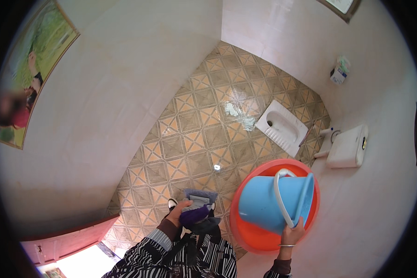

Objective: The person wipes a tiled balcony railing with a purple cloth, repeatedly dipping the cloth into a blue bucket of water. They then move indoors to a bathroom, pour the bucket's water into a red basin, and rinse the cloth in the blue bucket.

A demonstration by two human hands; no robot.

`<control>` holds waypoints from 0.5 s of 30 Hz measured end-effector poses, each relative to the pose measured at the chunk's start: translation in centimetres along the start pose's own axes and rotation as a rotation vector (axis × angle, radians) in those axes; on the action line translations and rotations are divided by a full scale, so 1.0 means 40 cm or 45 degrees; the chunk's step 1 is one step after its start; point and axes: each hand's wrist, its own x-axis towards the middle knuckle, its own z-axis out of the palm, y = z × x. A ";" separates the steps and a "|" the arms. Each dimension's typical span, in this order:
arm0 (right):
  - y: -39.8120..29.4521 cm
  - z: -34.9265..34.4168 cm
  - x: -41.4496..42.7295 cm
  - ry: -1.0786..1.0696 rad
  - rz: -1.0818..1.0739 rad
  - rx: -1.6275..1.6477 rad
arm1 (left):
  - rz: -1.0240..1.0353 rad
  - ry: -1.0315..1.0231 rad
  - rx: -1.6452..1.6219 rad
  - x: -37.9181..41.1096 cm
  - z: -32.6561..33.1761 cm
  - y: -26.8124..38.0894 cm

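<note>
My right hand (293, 233) grips the rim of a light blue plastic bucket (264, 199) beside the foot of its white handle (279, 198). The bucket lies tilted on its side over a large red-orange plastic basin (245, 232), its mouth facing right. In front of my body, my left hand (178, 212) is closed on a bundle of cloths: a purple cloth (194, 215) and a grey one (202, 193) with a pale grey flat piece (198, 200) on it. Something dark hangs under the bundle; what it is cannot be told.
A white squat toilet (283, 128) is set in the patterned tile floor (189, 121), which has shiny wet-looking patches. A white cistern (347, 147) hangs on the right wall, with a tissue pack (338, 74) above. A red door (73, 239) stands at lower left.
</note>
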 end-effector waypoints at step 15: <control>-0.671 0.177 -0.198 -0.596 -0.891 0.288 | 0.276 -0.520 -0.433 -0.123 -0.452 0.117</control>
